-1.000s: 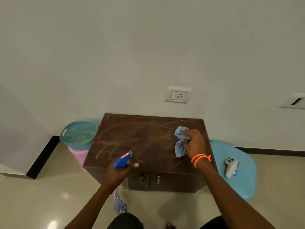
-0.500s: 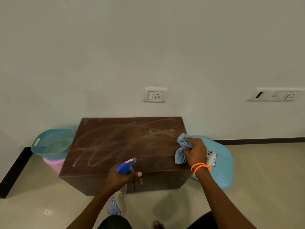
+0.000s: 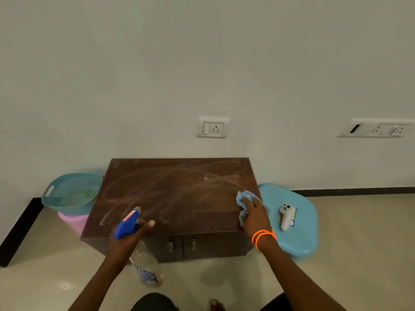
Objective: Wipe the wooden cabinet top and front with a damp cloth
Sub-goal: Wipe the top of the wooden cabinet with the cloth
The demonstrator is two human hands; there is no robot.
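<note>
A low dark wooden cabinet (image 3: 175, 194) stands against the wall, its top streaked with curved wet smears and two small handles on its front doors. My right hand (image 3: 254, 215), with an orange band at the wrist, presses a crumpled light-blue cloth (image 3: 243, 199) onto the top at its right front corner. My left hand (image 3: 126, 240) grips a clear spray bottle (image 3: 147, 268) by its blue trigger head (image 3: 126, 223), held in front of the cabinet's left front edge.
A teal basin (image 3: 71, 191) sits on a pink tub (image 3: 73, 221) left of the cabinet. Right of it is a light-blue stool (image 3: 301, 230) carrying a white controller (image 3: 286, 217). Wall sockets (image 3: 213, 127) hang above. My toes show at the bottom edge.
My right hand has slid the cloth from the back right of the top toward its right front corner. The view has drawn back and shifted. The left hand keeps the bottle.
</note>
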